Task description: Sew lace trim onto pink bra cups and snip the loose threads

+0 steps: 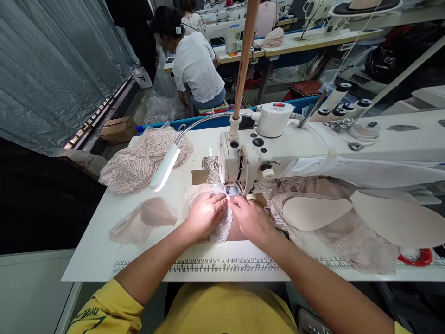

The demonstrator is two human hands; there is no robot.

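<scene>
Under the needle of a white sewing machine (278,153) lies a piece of pale pink lace (222,227). My left hand (207,214) presses its fingers together on the lace, just left of the needle. From the right, my right hand (251,218) pinches the lace edge close to the presser foot, its fingertips nearly meeting those of the left. What exactly sits between the fingertips is partly hidden. A smooth beige fabric piece (238,230) shows beneath the right hand.
Left on the table are a lace pile (139,160) and a sheer beige cup piece (149,218). Right are beige cup pads (316,211) and red-handled scissors (417,257). A lamp (166,168) arches over the table. A printed ruler (215,265) runs along the front edge. Beyond sits a co-worker (198,65).
</scene>
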